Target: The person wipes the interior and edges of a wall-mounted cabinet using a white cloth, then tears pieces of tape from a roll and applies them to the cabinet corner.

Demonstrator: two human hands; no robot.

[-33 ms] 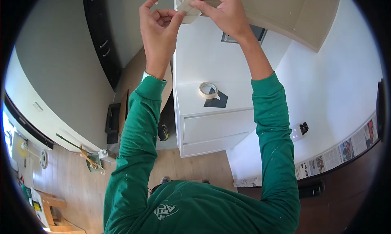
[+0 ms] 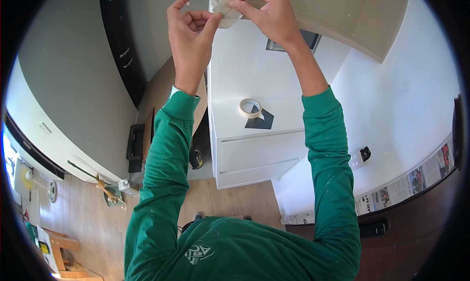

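Note:
Both my arms, in green sleeves with white specks, reach up to the top of the head view. A short cream piece of masking tape [image 2: 229,20] is stretched between my hands. The thumb of my left hand [image 2: 192,41] presses on its left end. The other fingers are curled, except the index finger, which points up with a small white bit at its tip. My right hand [image 2: 275,18] pinches the tape's right end between thumb and index finger. Below, a roll of masking tape [image 2: 242,108] lies partly over a dark grey flat piece [image 2: 262,122] on a white cabinet [image 2: 284,114].
A beige open cabinet [image 2: 338,12] juts out at upper right. Newspaper [image 2: 391,193] lines the foot of the white wall. At left are a black cabinet front [image 2: 122,41] and a green-handled tool [image 2: 83,169]. A wooden stand [image 2: 63,247] stands at lower left.

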